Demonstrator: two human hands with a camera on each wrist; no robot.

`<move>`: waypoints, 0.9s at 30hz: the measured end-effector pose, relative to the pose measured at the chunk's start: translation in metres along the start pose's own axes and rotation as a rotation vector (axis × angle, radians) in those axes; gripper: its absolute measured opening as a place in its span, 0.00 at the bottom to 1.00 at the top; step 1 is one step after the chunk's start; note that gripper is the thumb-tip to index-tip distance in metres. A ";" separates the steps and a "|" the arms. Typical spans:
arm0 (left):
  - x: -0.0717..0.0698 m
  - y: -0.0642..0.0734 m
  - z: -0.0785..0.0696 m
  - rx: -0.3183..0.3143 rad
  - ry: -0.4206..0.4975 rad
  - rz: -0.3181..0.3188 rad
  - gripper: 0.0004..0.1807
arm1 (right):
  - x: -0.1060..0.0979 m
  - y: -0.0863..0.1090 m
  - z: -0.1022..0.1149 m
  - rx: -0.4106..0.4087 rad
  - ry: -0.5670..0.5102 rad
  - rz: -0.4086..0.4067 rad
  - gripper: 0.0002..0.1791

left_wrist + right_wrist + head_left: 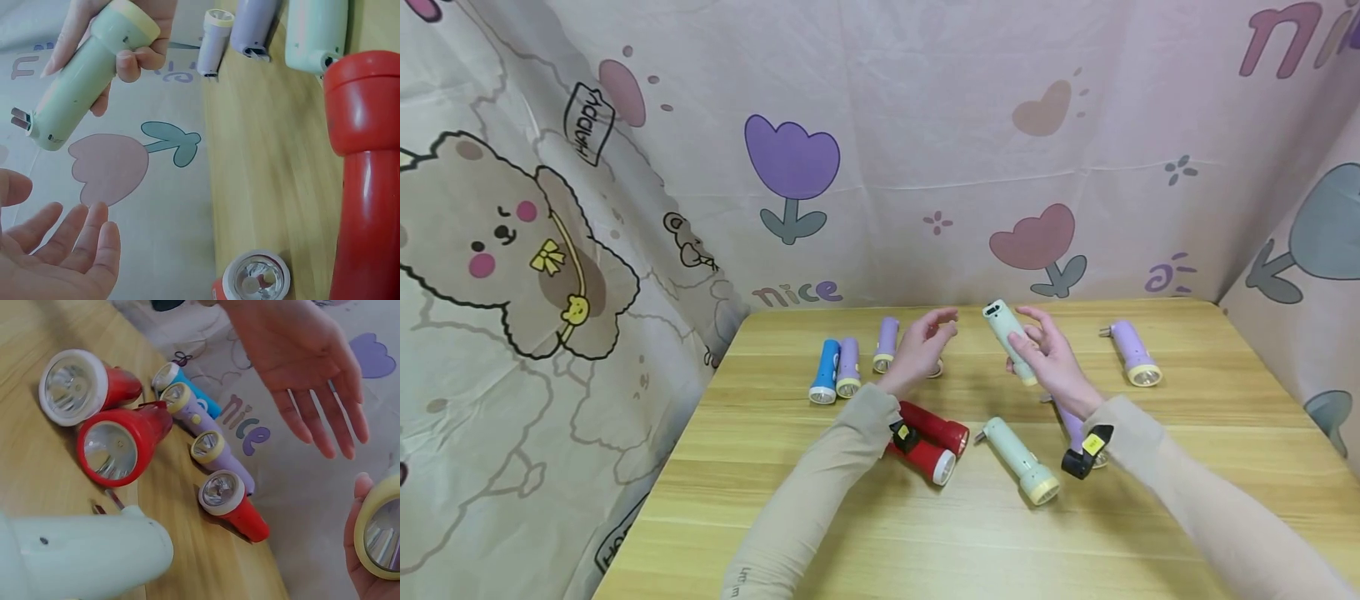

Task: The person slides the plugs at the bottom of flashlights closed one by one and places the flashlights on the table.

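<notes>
My right hand (1054, 360) grips a mint green flashlight (1004, 327) raised above the table. In the left wrist view this flashlight (72, 94) has two metal plug prongs (21, 119) sticking out of its tail end. Its pale yellow lamp head (370, 519) faces the right wrist camera. My left hand (922, 346) is held up to the left of it, fingers extended and apart from it. In the right wrist view the left hand (306, 381) shows its palm with nothing in it. A red flashlight (247, 519) stands partly hidden behind the left hand in the head view.
Two red flashlights (953, 435) lie below the left wrist. Another mint green flashlight (1017, 460) lies at center front, beside a purple flashlight (1070, 422) under the right wrist. A blue flashlight (827, 367) and two purple ones (848, 362) stand left; another purple flashlight (1129, 346) is right.
</notes>
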State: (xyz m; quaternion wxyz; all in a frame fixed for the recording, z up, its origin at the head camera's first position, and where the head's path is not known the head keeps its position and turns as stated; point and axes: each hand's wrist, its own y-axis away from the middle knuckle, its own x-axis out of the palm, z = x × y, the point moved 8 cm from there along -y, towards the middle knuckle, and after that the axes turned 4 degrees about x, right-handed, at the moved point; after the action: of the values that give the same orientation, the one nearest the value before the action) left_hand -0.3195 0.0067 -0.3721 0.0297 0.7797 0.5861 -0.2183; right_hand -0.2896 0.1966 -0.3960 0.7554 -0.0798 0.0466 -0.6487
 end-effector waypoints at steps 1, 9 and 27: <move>0.000 0.000 0.000 -0.003 0.015 0.004 0.20 | 0.000 0.000 0.001 -0.011 0.027 -0.004 0.25; 0.003 -0.002 0.001 -0.058 0.130 0.041 0.21 | 0.005 0.006 0.008 -0.070 0.269 -0.024 0.27; 0.019 0.003 -0.012 -0.079 0.195 0.165 0.23 | 0.012 0.019 0.016 -0.188 0.574 -0.078 0.17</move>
State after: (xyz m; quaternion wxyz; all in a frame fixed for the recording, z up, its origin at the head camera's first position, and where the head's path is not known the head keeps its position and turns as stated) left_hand -0.3088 0.0268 -0.3690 0.0211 0.8411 0.5281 -0.1152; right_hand -0.2666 0.1886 -0.3829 0.6751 0.0356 0.3147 -0.6662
